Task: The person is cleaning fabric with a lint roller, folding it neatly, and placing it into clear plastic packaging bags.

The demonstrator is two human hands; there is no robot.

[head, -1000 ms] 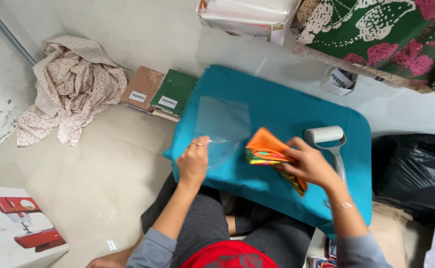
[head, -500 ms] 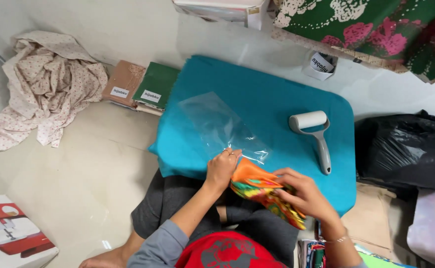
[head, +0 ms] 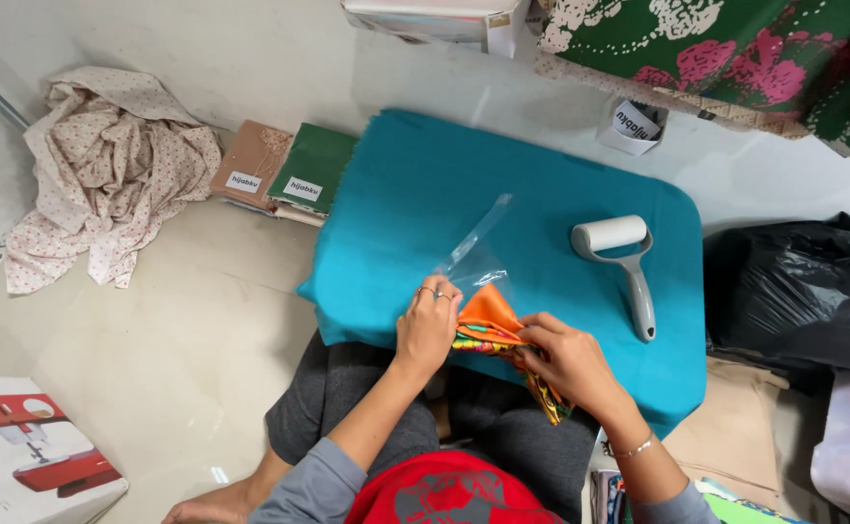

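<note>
- While the left hand [head: 428, 328] pinches the clear plastic bag [head: 475, 260] mouth, the right hand [head: 569, 361] grips the folded orange scarf [head: 491, 323] over the teal bench [head: 532, 155].
- Judged step: bagging; next, sliding it deeper.

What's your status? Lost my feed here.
Both hands, left hand and right hand, grip orange cloth at clear bag mouth. Lint roller lies apart.

Glossy, slick orange patterned cloth [head: 491, 325] goes into a clear, shiny plastic bag [head: 478, 254]. Underneath, matt teal fabric [head: 425, 184], slightly fuzzy. The lint roller [head: 621, 254] looks smooth grey plastic; the floor [head: 144, 340] is polished.
</note>
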